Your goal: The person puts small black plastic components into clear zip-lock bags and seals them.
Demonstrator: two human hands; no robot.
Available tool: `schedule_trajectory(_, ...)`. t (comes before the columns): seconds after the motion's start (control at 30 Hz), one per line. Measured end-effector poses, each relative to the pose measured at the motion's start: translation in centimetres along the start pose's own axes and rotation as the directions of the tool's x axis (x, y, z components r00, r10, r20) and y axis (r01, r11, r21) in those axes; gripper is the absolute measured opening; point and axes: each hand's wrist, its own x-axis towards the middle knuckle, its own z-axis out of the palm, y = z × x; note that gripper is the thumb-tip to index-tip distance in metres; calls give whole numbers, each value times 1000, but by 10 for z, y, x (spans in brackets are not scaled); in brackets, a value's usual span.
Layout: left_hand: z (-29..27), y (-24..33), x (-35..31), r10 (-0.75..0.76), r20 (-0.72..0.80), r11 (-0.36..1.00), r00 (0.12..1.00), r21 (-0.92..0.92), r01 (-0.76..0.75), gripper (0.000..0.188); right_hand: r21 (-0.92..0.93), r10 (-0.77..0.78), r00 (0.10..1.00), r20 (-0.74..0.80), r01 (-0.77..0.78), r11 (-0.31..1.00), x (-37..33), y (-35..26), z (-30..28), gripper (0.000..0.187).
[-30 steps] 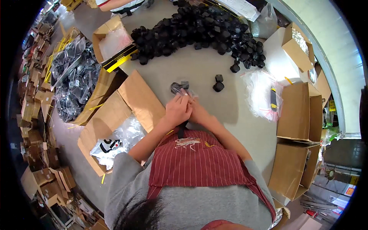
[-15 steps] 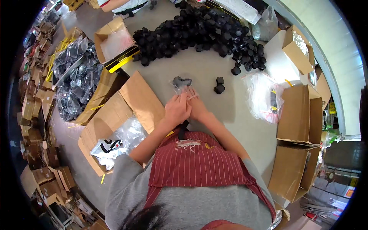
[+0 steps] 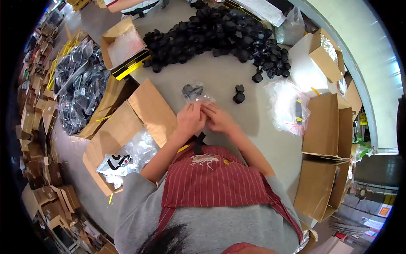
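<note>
My left hand (image 3: 190, 118) and my right hand (image 3: 219, 118) meet over the grey table, fingertips pinched together at the near edge of a clear plastic bag (image 3: 206, 96). Inside the bag lies a small black part (image 3: 192, 90), pointing away from me. The bag's edge is partly hidden under my fingers. To the right of my hands, a loose black part (image 3: 239, 94) with a square end and a round end rests on the table, touched by neither hand.
A large heap of black parts (image 3: 211, 34) curves along the far side. Flat clear bags (image 3: 285, 108) lie at right, beside open cardboard boxes (image 3: 321, 127). At left stand an open carton (image 3: 150, 108) and a box of bagged parts (image 3: 82, 80). Another person's arm (image 3: 122, 4) shows far off.
My right hand has drawn back from lying over the bag, and its fingers now pinch the bag's near edge beside my left hand's. The whole view has shifted slightly.
</note>
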Motion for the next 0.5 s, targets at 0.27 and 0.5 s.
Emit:
schedule_trajectory(0.27, 0, -8, -11, -31, 144, 997, 989, 74, 21, 22, -436, 257, 959, -120, -283, 854, -26, 53, -90, 55)
schedule_trajectory(0.5, 4, -10, -15, -52, 121, 998, 991, 44, 47, 15, -131, 537, 836, 112, -523, 842, -42, 28, -100, 47)
